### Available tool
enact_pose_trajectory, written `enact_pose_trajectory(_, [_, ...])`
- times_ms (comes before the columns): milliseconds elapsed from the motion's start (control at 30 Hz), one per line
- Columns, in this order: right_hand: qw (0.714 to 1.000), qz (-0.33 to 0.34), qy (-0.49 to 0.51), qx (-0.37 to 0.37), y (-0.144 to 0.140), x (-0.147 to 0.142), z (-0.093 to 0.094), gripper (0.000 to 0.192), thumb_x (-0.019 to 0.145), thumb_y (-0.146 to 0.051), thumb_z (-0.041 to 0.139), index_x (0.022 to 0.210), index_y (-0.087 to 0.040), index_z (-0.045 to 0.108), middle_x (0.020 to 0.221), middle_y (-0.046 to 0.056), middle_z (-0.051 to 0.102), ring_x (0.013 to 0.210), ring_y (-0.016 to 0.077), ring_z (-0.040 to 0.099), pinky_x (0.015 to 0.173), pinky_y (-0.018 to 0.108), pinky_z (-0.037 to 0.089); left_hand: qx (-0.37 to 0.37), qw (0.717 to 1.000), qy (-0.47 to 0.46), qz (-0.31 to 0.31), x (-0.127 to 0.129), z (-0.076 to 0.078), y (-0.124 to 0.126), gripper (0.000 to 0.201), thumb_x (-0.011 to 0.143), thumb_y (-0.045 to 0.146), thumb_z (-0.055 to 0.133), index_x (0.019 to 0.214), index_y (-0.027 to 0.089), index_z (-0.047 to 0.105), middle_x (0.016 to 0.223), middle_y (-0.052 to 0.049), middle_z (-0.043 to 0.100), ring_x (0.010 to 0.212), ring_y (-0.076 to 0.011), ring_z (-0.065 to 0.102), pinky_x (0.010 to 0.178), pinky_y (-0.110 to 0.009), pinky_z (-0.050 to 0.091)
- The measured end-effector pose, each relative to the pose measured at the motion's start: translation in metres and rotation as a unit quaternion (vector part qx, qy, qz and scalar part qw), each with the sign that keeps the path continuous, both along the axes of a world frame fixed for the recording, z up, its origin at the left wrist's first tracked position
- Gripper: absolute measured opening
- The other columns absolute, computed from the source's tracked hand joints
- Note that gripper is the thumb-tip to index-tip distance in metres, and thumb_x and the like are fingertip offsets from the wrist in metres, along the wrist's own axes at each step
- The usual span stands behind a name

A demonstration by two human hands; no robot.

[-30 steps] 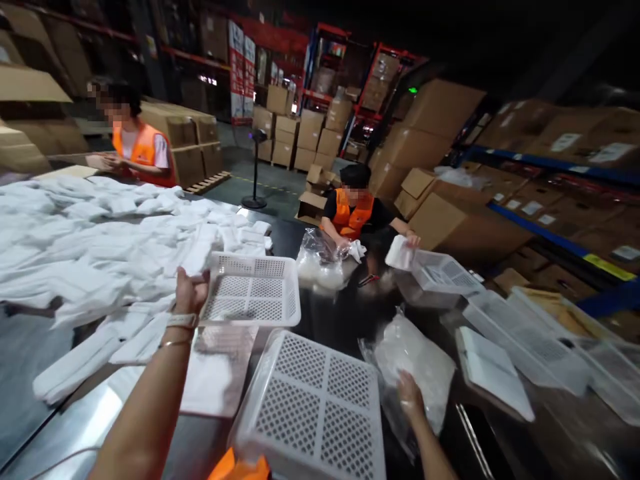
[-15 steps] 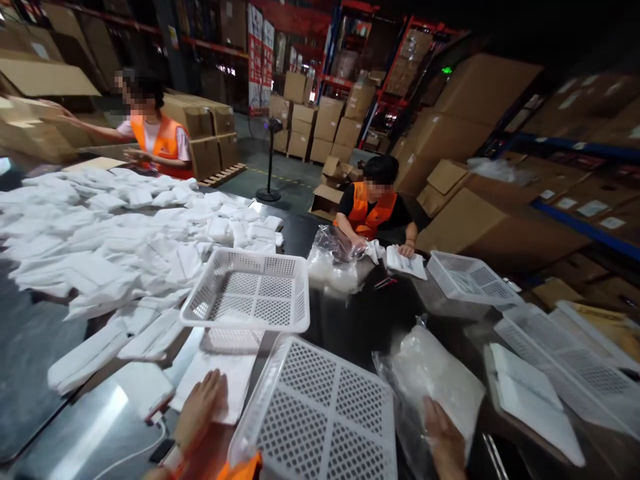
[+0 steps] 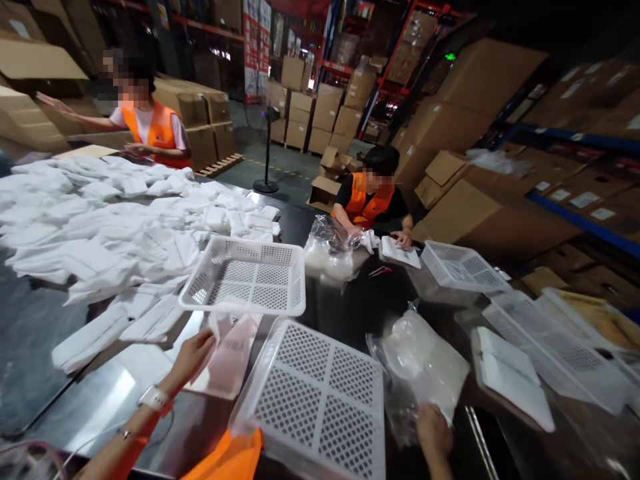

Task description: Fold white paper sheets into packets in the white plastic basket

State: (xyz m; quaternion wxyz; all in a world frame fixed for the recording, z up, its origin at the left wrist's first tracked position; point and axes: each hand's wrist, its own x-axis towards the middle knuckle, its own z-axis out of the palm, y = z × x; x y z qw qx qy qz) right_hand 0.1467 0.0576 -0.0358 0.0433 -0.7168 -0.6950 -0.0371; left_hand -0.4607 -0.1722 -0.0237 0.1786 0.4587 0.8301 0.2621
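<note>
1. Presently, the left hand (image 3: 193, 353) lies at the near left of the dark table (image 3: 350, 313). Its fingers are closed around the edge of a thin clear plastic bag (image 3: 227, 360), which lifts off the surface just in front of the nearer basket.
2. The right hand (image 3: 434, 433) rests at the lower edge of a crumpled clear plastic bag packed with white goods (image 3: 425, 363), right of centre. Finger posture: cannot tell, blurred.
3. Between the hands stands a white perforated plastic basket tilted on its side (image 3: 320, 400), grid base facing the camera.
4. A second white perforated basket (image 3: 247, 277) sits upright just behind it.
5. A heap of white folded packets (image 3: 100, 227) covers the left of the table.
6. Across the table, a seated person in an orange vest (image 3: 373, 200) handles a flat white packet (image 3: 400, 252); another person in an orange vest (image 3: 150, 127) stands far left.
7. More white baskets (image 3: 465, 267) lie at the right.
</note>
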Motion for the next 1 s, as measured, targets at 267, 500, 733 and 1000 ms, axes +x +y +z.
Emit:
enact_pose_trajectory(267, [0.998, -0.034, 0.046, -0.013, -0.023, -0.032, 0.029, 0.025, 0.075, -0.011, 0.049, 0.066, -0.020, 0.071, 0.074, 0.008, 0.070, 0.070, 0.0200, 0.065, 0.062, 0.029, 0.044, 0.124, 0.941, -0.036, -0.313, 0.163, 0.049, 0.035, 0.029, 0.090, 0.021, 0.042, 0.101, 0.021, 0.068, 0.105, -0.008, 0.073, 0.098, -0.0223, 0.067, 0.091, -0.036, 0.051])
enact_pose_trajectory(500, [0.992, -0.076, 0.065, 0.080, -0.039, -0.031, 0.044, 0.041, 0.087, -0.011, 0.034, 0.107, -0.013, 0.070, 0.115, 0.013, 0.064, 0.103, 0.0214, 0.059, 0.085, 0.030, 0.045, 0.160, 0.871, 0.199, -0.419, 0.218, -0.010, 0.017, 0.044, 0.088, 0.030, 0.055, 0.130, 0.019, 0.057, 0.137, -0.015, 0.059, 0.130, -0.0333, 0.049, 0.110, -0.057, 0.031])
enact_pose_trajectory(733, [0.995, -0.022, 0.084, 0.042, -0.033, -0.054, 0.026, 0.022, 0.085, -0.011, 0.050, 0.083, -0.015, 0.072, 0.110, 0.014, 0.066, 0.105, 0.0232, 0.056, 0.093, 0.034, 0.042, 0.107, 0.862, 0.228, -0.440, 0.216, 0.007, 0.014, 0.027, 0.092, 0.021, 0.050, 0.114, 0.020, 0.066, 0.123, -0.011, 0.066, 0.111, -0.0273, 0.060, 0.095, -0.044, 0.043])
enact_pose_trajectory(1000, [0.983, -0.021, 0.178, 0.046, -0.027, -0.032, 0.019, 0.046, 0.094, -0.040, 0.042, 0.061, -0.014, 0.061, 0.087, 0.013, 0.063, 0.082, 0.0202, 0.057, 0.076, 0.039, 0.046, 0.096, 0.910, 0.139, -0.379, 0.223, 0.006, 0.001, 0.032, 0.090, 0.012, 0.047, 0.115, 0.019, 0.065, 0.117, -0.011, 0.069, 0.110, -0.0258, 0.061, 0.095, -0.041, 0.047])
